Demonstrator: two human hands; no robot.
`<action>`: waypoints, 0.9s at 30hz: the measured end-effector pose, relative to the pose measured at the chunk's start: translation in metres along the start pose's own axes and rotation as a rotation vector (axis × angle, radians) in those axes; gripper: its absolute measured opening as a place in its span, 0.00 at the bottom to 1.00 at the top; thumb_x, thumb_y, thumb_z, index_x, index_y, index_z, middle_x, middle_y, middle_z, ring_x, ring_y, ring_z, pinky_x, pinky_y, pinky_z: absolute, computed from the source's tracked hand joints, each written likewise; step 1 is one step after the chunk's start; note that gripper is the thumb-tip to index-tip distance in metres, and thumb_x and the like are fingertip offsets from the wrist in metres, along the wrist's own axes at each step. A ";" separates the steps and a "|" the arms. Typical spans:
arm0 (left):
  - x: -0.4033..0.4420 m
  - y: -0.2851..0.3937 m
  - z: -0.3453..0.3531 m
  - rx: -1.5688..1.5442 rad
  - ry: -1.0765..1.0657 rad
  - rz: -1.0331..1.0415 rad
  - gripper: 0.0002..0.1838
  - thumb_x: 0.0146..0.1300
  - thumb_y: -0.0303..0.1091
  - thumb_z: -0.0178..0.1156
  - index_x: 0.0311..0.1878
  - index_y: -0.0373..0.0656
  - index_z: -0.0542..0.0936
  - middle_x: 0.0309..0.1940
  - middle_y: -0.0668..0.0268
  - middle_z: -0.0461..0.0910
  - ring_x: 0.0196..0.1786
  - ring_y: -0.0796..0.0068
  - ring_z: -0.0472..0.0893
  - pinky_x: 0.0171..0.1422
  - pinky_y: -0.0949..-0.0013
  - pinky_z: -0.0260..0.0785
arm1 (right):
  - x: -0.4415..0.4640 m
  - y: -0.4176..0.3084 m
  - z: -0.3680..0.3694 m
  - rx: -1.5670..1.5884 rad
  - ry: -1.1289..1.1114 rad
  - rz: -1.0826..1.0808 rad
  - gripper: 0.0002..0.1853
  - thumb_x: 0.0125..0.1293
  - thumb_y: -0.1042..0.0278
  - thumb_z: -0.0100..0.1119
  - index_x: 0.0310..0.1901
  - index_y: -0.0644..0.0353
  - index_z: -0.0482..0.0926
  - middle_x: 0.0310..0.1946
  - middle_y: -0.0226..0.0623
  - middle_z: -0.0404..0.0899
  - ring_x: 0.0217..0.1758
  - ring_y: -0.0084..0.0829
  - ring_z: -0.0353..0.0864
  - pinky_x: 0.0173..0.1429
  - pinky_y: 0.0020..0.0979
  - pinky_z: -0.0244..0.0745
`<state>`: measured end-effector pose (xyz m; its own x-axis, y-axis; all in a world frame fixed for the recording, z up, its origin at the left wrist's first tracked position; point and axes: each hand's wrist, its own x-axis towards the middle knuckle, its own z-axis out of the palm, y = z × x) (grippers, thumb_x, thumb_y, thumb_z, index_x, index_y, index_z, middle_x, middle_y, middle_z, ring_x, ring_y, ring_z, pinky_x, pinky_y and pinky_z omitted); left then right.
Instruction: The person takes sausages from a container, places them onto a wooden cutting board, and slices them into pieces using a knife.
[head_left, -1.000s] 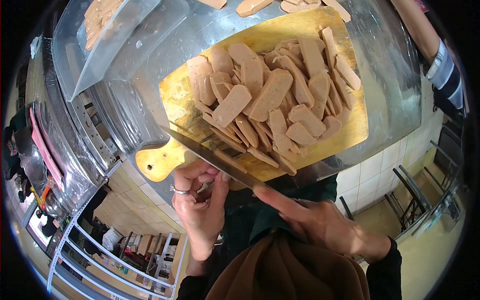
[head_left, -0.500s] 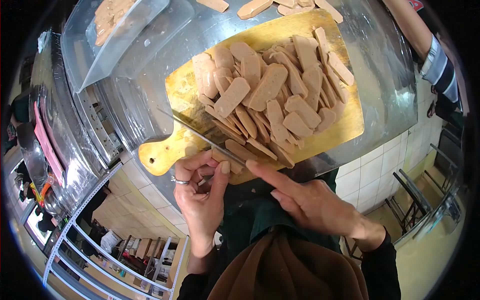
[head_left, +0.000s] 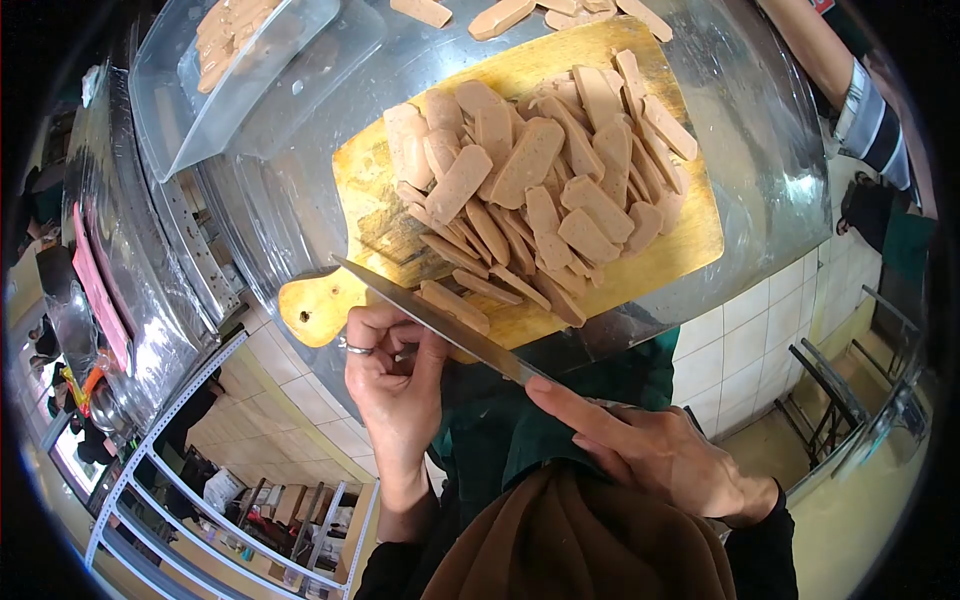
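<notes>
My right hand [head_left: 660,440] is closed round the handle of a long knife [head_left: 440,318], its index finger stretched along the back of the blade. The blade lies tilted across the near-left part of the wooden cutting board [head_left: 375,185], tip to the upper left. Under the blade my left hand [head_left: 395,385], wearing a ring, has its fingers curled and thumb drawn in; the blade hides whatever they hold. Just beyond the blade lies a pinkish-tan, sausage-like slice [head_left: 455,303]. A heap of similar oblong slices [head_left: 530,165] covers most of the board.
A translucent plastic tub [head_left: 225,105] with more tan pieces stands at upper left. Several loose pieces [head_left: 500,18] lie on the metal table [head_left: 760,130] beyond the board. Another person's arm [head_left: 815,45] reaches in at upper right. A metal rack [head_left: 150,450] stands lower left.
The knife has moved toward me and to the right, its broad side now showing. My right hand has shifted right and down with it. The left hand has barely moved.
</notes>
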<state>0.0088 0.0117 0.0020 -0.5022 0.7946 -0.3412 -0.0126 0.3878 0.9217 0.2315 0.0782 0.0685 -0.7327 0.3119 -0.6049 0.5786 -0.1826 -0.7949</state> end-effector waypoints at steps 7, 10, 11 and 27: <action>-0.001 -0.001 -0.001 0.024 0.006 0.027 0.12 0.66 0.18 0.62 0.47 0.38 0.71 0.33 0.67 0.82 0.36 0.85 0.81 0.37 0.84 0.70 | 0.002 -0.003 -0.003 0.072 -0.061 0.055 0.41 0.63 0.87 0.51 0.76 0.44 0.59 0.65 0.48 0.74 0.52 0.50 0.83 0.53 0.38 0.83; -0.002 -0.002 -0.003 -0.015 -0.001 0.007 0.12 0.66 0.18 0.63 0.46 0.39 0.70 0.33 0.68 0.82 0.36 0.85 0.81 0.38 0.84 0.69 | 0.003 -0.002 -0.002 0.059 -0.080 0.062 0.41 0.64 0.84 0.52 0.77 0.40 0.56 0.61 0.50 0.75 0.51 0.50 0.83 0.54 0.39 0.83; -0.002 -0.003 -0.005 -0.017 -0.007 0.013 0.12 0.66 0.18 0.63 0.46 0.39 0.70 0.33 0.68 0.82 0.36 0.86 0.81 0.38 0.84 0.69 | 0.003 -0.001 -0.002 0.055 -0.070 0.036 0.41 0.65 0.81 0.52 0.77 0.38 0.54 0.58 0.52 0.76 0.49 0.52 0.83 0.53 0.41 0.83; -0.005 0.000 -0.001 0.100 0.024 -0.007 0.14 0.65 0.16 0.63 0.46 0.41 0.68 0.35 0.69 0.82 0.39 0.86 0.81 0.37 0.85 0.69 | 0.026 -0.003 -0.004 -0.041 -0.076 0.026 0.43 0.63 0.81 0.55 0.77 0.36 0.54 0.57 0.48 0.79 0.45 0.52 0.85 0.44 0.43 0.86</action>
<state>0.0110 0.0073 0.0042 -0.5230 0.7807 -0.3422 0.0694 0.4391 0.8957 0.2119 0.0903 0.0555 -0.7415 0.2352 -0.6283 0.6108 -0.1508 -0.7773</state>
